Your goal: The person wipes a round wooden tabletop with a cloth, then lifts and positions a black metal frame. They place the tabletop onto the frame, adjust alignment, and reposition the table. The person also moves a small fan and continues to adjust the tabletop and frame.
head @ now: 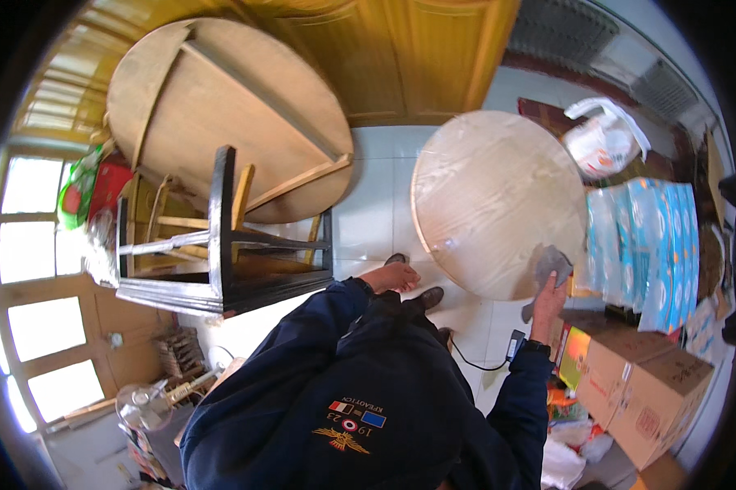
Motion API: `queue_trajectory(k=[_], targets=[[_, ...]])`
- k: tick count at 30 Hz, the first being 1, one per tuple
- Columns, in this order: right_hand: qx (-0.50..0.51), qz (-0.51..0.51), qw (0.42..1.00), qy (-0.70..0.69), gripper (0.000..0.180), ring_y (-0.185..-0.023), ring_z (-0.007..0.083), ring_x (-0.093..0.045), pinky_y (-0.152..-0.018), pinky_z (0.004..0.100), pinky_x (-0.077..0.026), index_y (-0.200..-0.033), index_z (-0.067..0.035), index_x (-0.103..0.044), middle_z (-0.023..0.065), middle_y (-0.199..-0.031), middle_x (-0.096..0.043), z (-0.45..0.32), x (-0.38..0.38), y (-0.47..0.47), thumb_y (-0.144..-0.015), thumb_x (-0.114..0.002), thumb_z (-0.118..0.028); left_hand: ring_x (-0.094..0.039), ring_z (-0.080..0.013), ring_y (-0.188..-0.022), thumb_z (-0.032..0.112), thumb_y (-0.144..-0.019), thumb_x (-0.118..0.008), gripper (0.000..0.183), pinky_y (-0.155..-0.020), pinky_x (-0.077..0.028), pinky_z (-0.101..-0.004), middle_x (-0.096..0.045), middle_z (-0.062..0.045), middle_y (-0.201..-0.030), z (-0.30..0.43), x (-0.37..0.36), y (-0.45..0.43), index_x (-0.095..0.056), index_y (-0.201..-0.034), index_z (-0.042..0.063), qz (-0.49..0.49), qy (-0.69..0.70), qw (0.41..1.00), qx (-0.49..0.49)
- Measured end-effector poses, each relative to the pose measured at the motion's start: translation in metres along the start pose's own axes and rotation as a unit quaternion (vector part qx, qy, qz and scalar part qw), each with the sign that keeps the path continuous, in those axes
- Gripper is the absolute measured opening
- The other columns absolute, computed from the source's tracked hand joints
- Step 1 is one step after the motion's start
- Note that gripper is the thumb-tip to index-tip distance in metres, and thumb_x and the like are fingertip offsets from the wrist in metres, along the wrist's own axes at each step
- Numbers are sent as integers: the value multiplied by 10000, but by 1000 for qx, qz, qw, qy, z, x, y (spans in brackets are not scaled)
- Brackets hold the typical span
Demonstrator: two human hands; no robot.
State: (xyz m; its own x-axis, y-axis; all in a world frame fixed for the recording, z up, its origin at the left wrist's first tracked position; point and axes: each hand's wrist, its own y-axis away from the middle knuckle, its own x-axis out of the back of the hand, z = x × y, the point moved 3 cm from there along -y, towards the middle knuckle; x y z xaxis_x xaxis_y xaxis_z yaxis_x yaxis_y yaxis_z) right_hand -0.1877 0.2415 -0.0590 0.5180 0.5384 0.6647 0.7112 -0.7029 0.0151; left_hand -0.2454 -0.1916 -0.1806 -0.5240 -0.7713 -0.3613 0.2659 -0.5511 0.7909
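Observation:
My right hand [549,301] grips a grey cloth [553,264] at the lower right edge of a round, pale wooden tabletop [496,196]. The cloth touches the tabletop, and part of it hangs beside my hand. My left hand [395,278] hangs in front of my body with its fingers loosely curled, and nothing shows in it. It is apart from the tabletop, above the tiled floor near my shoes. To its left lies an upturned dark wooden table [224,245] with its legs pointing up.
A larger round wooden tabletop [233,116] with battens leans by yellow wooden cabinets [398,55]. At the right are blue plastic-wrapped paper packs [643,245], a white plastic bag [603,144] and cardboard boxes [646,380]. A black cable [478,366] hangs near my right arm.

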Motion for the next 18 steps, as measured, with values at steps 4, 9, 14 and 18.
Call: queue_trajectory(k=[4, 9, 14, 18], targets=[[56, 38, 993, 95, 596, -1251, 429, -588, -1079, 471, -446, -1485, 29, -476, 300, -1350, -614, -23, -17, -33, -1028, -597, -334, -670, -148, -900, 270, -1023, -621, 284, -745, -531, -290, -712, -32, -973, 24, 8, 53, -709, -1115, 16, 118, -148, 977, -97], [227, -142, 926, 265, 664, -1419, 453, -420, -1191, 507, -346, -1487, -9, -488, 317, -1529, -436, -46, -77, -25, -924, -727, -269, -701, -243, -994, 301, -1013, -649, 383, -896, -550, -365, -739, -155, -1080, 50, 39, 133, -688, -1196, -33, 255, -272, 907, -196], [201, -204, 941, 180, 575, -1395, 403, -479, -1177, 470, -383, -1426, -21, -561, 283, -1495, -501, -90, -128, -17, -932, -733, -258, -699, -226, -974, 260, -1012, -667, 351, -887, -551, -349, -748, -151, -1049, 60, 76, 228, -686, -1220, -22, 367, -166, 883, -240], [169, -293, 941, 20, 443, -1284, 302, -605, -1112, 400, -451, -1351, -5, -622, 205, -1362, -640, -160, -160, -30, -985, -692, -243, -694, -218, -958, 203, -1019, -640, 309, -877, -554, -355, -746, -149, -1038, 77, 103, 307, -684, -1225, -23, 474, -139, 828, -266]])
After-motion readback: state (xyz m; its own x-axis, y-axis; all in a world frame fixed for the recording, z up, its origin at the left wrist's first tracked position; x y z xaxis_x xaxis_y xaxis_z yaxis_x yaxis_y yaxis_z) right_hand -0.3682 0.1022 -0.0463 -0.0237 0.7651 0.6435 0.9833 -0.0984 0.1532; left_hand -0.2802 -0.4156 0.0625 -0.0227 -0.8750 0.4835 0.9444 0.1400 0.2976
